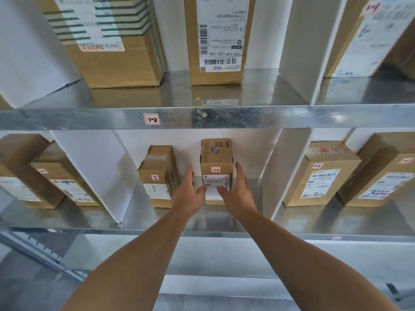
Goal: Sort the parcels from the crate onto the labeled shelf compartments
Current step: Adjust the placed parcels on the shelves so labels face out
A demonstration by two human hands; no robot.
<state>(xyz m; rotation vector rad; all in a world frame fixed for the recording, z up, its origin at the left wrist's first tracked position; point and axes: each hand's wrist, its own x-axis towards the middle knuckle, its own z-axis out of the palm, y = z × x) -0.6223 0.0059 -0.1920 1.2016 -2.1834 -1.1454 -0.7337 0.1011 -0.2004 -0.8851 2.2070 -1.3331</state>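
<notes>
Small brown cardboard parcel with "2-2" sticker (216, 163) stands upright in middle compartment of lower grey metal shelf (143, 218), close to back wall. Left hand (188, 194) and right hand (239, 193) flank its sides. Fingers are straight, not curled round it, and thumbs lie over front label. Second brown cardboard box (158, 176) stands just beside on left, not touching.

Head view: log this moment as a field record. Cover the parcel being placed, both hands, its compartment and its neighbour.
parcel: cardboard box tagged 2-2, standing upright on the lower metal shelf
left hand: fingers straight beside the box's left side, thumb at its front
right hand: fingers straight along its right side, thumb on the front label
compartment: middle bay between white dividers, below edge tag 1-2
neighbour: second box tagged 2-2, to its left, apart
</notes>
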